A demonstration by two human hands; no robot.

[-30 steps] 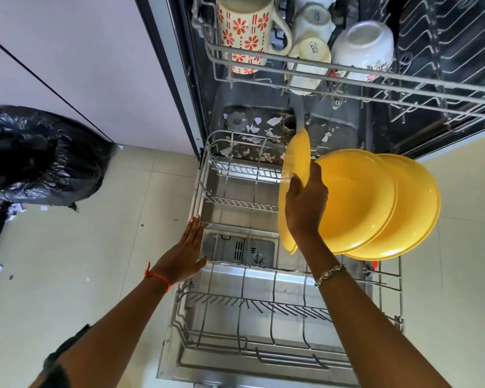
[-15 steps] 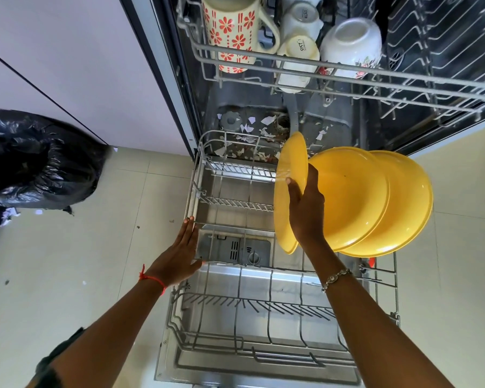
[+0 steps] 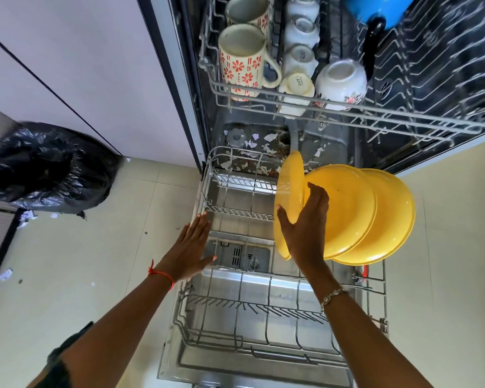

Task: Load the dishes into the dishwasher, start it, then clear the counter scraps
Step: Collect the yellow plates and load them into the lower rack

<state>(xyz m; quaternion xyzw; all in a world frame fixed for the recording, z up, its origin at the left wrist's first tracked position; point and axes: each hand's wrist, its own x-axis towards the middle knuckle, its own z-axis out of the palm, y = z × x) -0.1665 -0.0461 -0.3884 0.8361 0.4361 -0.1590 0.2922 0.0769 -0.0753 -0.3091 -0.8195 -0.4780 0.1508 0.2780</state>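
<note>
The dishwasher's lower rack (image 3: 205, 189) is pulled out over the open door. Three yellow plates stand on edge at its right side. My right hand (image 3: 305, 228) holds the leftmost yellow plate (image 3: 290, 186), thumb on its near face and fingers behind it, against the middle plate (image 3: 350, 208). The third plate (image 3: 392, 219) leans behind those. My left hand (image 3: 191, 247) lies flat with straight fingers at the rack's left rim, holding nothing.
The upper rack (image 3: 291, 103) holds floral mugs (image 3: 241, 63), white cups (image 3: 300, 57), a white bowl (image 3: 340, 82) and a blue pan (image 3: 375, 7). Paper scraps (image 3: 252, 144) litter the tub floor. A black bin bag (image 3: 45, 166) sits on the floor at left.
My right hand has slid lower on the leftmost plate, its thumb now spread across the near face. My left hand stays at the rack's left rim. The view has tilted upward.
</note>
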